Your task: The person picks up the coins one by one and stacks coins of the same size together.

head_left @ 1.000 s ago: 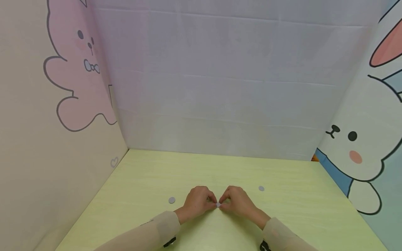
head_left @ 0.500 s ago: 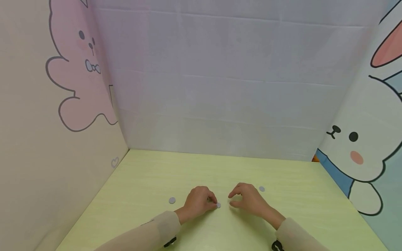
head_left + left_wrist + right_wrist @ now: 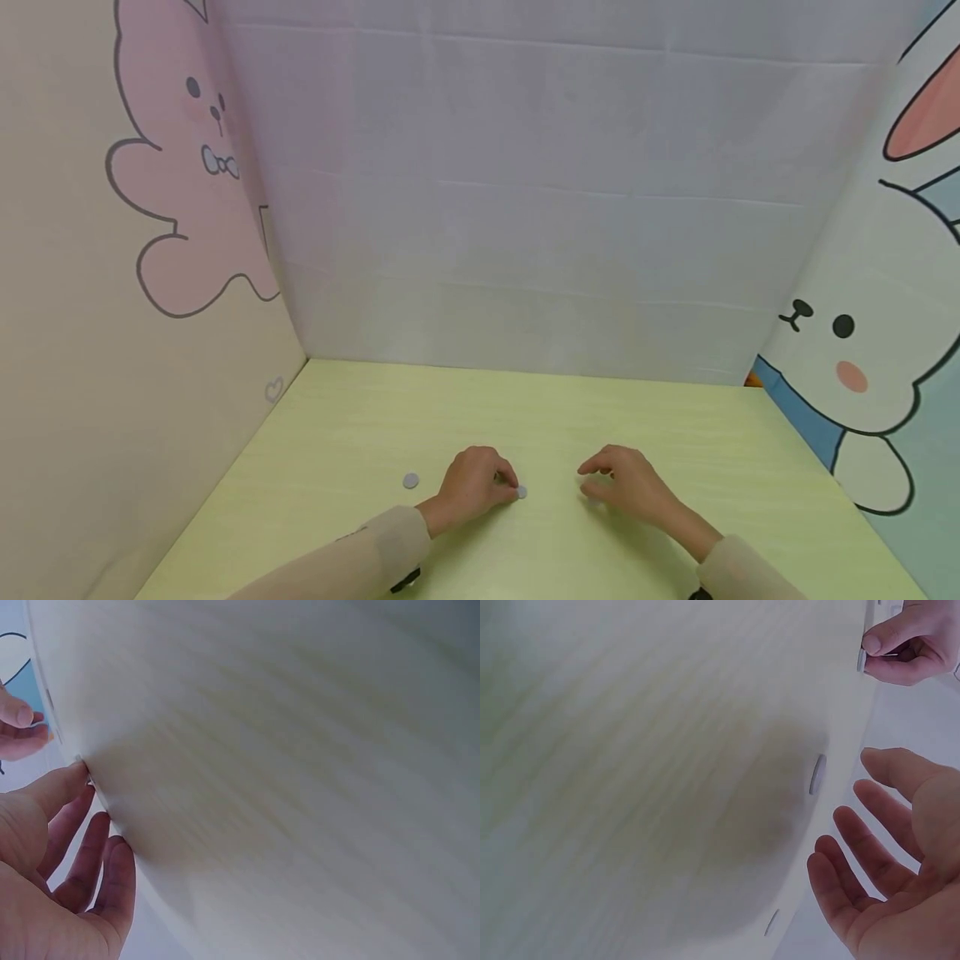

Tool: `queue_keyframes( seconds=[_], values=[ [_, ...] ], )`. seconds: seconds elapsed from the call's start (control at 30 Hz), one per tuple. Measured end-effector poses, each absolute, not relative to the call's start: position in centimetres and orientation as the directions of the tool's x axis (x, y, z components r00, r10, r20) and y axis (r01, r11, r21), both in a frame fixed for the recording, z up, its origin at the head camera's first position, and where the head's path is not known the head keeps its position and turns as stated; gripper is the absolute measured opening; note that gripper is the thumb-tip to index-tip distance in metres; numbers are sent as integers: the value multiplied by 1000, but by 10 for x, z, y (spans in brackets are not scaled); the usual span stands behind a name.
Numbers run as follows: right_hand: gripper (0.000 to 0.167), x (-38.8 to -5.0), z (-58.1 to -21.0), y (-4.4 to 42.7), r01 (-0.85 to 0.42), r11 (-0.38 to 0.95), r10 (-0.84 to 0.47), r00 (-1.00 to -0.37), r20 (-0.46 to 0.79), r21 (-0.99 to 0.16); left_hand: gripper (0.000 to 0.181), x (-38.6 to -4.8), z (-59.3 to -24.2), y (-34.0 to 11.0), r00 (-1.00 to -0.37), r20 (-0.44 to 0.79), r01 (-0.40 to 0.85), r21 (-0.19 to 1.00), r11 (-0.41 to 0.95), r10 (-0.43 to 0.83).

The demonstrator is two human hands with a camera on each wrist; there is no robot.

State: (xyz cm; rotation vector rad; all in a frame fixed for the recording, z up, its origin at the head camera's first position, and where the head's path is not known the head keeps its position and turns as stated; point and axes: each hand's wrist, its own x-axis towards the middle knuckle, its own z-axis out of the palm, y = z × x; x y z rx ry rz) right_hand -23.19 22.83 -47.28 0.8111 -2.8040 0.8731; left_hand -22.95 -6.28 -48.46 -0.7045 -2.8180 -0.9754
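My left hand (image 3: 474, 482) pinches the edge of a small flat grey disc (image 3: 522, 492) between thumb and index finger, at the middle of the table. The right wrist view shows this pinched disc (image 3: 862, 660) standing out from the fingertips. My right hand (image 3: 632, 485), fingers apart and loosely bent, hovers over the table to the right and holds nothing. Just under its thumb a second disc (image 3: 594, 501) is partly hidden in the head view; the right wrist view has this disc (image 3: 817, 775) lying flat, apart from the fingers. Lower down there lies another disc (image 3: 772, 922).
A further grey disc (image 3: 411, 481) lies on the pale yellow-green table (image 3: 360, 417), left of my left hand. A white sheet (image 3: 525, 208) closes off the back. Cartoon-printed panels stand at the left and right sides.
My right hand has let go of the middle disc and moved right, uncovering part of one disc and hiding the one at the back right. My left hand has stayed still.
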Motion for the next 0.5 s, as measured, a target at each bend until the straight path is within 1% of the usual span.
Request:
queue_keyframes(
  seconds=[0.23, 0.5],
  values=[
    [18, -227, -478, 239, -485, 706, -443, -871, 212, -517, 8, -230, -485, -63, -893, 213, 444, 559, 700, 396],
    [20, -223, -481, 246, -506, 700, -460, -859, 224, -504, 8, -230, -486, -62, -893, 217, 445, 560, 699, 395]
  ],
)
